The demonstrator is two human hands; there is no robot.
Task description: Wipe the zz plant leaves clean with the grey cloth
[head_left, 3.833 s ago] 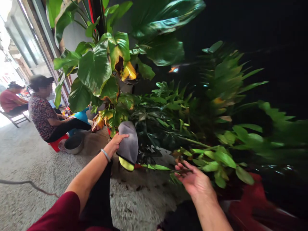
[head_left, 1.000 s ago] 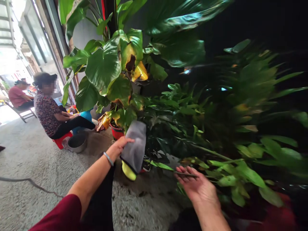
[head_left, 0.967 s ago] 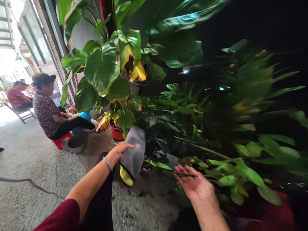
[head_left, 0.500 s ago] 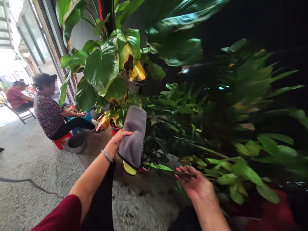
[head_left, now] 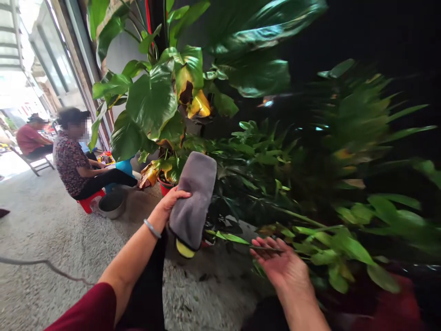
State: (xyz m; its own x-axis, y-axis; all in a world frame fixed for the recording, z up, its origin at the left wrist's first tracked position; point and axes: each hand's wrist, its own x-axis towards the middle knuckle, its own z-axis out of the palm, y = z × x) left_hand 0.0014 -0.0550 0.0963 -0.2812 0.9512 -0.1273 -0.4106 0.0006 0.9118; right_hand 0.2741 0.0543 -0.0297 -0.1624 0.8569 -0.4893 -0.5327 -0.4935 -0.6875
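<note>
My left hand point(head_left: 175, 201) grips a grey cloth point(head_left: 195, 197) with a dark edge and a yellow-green underside. The cloth covers most of its fingers; the thumb lies on top. Palm up, my right hand point(head_left: 280, 262) has partly curled fingers around a thin plant stem point(head_left: 268, 248), which runs across them. A narrow green leaf point(head_left: 230, 237) extends from that stem toward the cloth. Leafy green stalks point(head_left: 344, 248) spread just beyond my right hand. Above the cloth stands a large-leaved plant point(head_left: 151, 99) with some yellow and brown leaves.
A red pot point(head_left: 166, 187) stands behind my left hand. To the left, a person point(head_left: 74, 161) sits on a red stool point(head_left: 90, 201) beside a grey basin point(head_left: 112, 205). Another person point(head_left: 32, 138) sits farther back. A dark hose or cable point(head_left: 44, 263) crosses the concrete floor.
The cloth in my left hand has shifted slightly right and tilted. My right hand's fingers look a little straighter under the stem. The seated person's hand has drawn back.
</note>
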